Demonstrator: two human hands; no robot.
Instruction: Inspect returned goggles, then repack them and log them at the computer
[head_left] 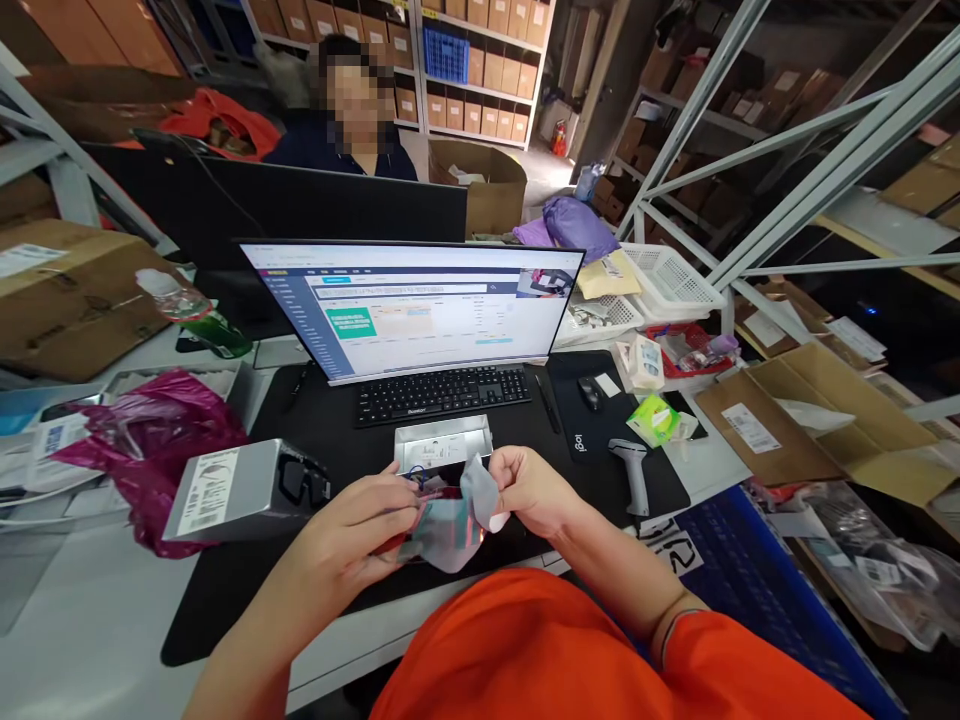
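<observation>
Low in the middle of the head view, my left hand (pixel 367 520) is closed around one end of a pair of shiny tinted glasses (pixel 433 522) with reddish and greenish reflections. At their other end, my right hand (pixel 529 488) pinches a pale grey, thin wrapping (pixel 482 492), which may be film or cloth. It drapes over part of the lens. Just beyond my hands lies an open silver-white box (pixel 442 443) with a printed label inside. To the left sits a grey box (pixel 244 492) with a picture of dark sports glasses.
Behind the hands stand a keyboard (pixel 442 394) and a lit monitor (pixel 420 305). A mouse (pixel 589 393) and barcode scanner (pixel 631 474) are on the right. A magenta bag (pixel 161 440) and bottle (pixel 196 312) occupy the left. Another person (pixel 349 130) sits opposite.
</observation>
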